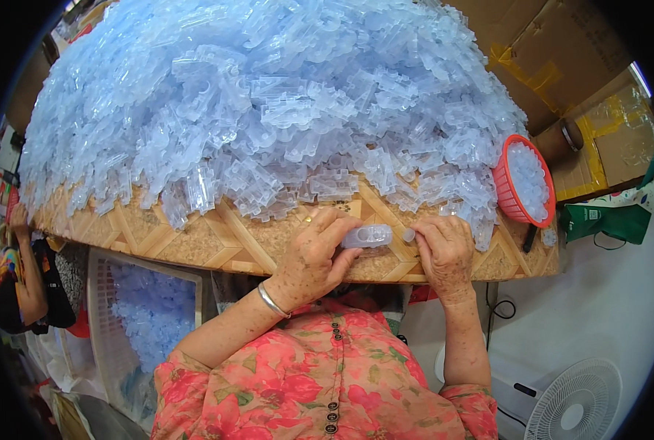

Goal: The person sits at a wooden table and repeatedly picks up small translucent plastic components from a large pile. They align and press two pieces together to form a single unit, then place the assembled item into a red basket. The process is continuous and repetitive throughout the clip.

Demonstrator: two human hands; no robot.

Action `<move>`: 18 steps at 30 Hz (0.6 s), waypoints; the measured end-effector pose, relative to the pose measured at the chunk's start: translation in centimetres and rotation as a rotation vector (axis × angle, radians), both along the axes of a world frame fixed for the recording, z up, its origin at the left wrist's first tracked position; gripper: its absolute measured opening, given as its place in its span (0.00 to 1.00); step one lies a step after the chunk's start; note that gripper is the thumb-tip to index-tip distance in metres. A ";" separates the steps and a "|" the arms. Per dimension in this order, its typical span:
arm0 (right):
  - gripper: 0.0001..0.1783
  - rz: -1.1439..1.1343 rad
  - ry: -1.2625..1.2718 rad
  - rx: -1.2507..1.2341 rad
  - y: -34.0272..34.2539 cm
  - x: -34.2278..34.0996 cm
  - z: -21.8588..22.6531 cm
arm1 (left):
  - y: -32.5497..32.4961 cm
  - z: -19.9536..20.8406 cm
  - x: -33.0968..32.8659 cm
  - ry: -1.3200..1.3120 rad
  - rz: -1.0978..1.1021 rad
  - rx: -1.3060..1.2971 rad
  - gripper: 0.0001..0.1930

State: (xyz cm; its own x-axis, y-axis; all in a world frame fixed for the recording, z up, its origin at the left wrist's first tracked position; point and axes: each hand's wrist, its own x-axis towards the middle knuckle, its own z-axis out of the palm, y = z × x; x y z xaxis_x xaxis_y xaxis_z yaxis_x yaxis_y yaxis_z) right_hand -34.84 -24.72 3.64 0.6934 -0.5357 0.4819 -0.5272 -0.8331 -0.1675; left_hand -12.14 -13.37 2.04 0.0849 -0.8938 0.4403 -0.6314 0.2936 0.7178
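Note:
Between the thumb and fingers of my left hand [313, 253] is a clear plastic piece [368, 236], long and rounded, with an oval opening. Just to its right, my right hand [446, 253] pinches a small round translucent cap [409, 235] at its fingertips. A narrow gap separates the cap from the end of the clear piece. Both hands are over the near edge of the patterned table [250, 238]. Beyond them rises a big heap of clear bluish plastic pieces [290, 103], some lying loose close to my fingers.
A red basket [504, 192] of small translucent caps stands at the table's right end, beside a dark stick-like object [530, 238]. Cardboard boxes [561, 51] are behind it. Below left sits a white crate [103, 293] of bluish pieces; another person's arm [27, 271] is farther left. A fan [572, 414] is lower right.

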 end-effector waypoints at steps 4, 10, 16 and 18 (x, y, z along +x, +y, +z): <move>0.15 -0.109 0.015 0.012 0.4 -0.8 0.5 | 0.1 -0.1 0.0 0.001 -0.001 0.019 0.22; 0.19 -0.038 0.021 0.204 1.9 1.6 1.8 | 0.1 0.0 0.0 0.010 -0.011 0.045 0.23; 0.19 0.020 0.029 0.288 1.6 2.4 0.4 | 0.1 -0.1 0.0 0.024 0.017 0.004 0.21; 0.18 0.048 -0.053 0.315 1.7 2.3 0.4 | 0.1 -0.1 -0.1 0.040 0.017 0.002 0.21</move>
State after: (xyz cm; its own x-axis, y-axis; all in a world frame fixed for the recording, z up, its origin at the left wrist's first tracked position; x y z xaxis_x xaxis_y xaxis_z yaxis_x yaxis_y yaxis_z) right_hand -32.54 -23.04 4.06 0.6997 -0.6315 0.3342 -0.4721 -0.7597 -0.4471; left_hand -12.26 -13.31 1.91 0.1173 -0.8932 0.4341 -0.6068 0.2815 0.7433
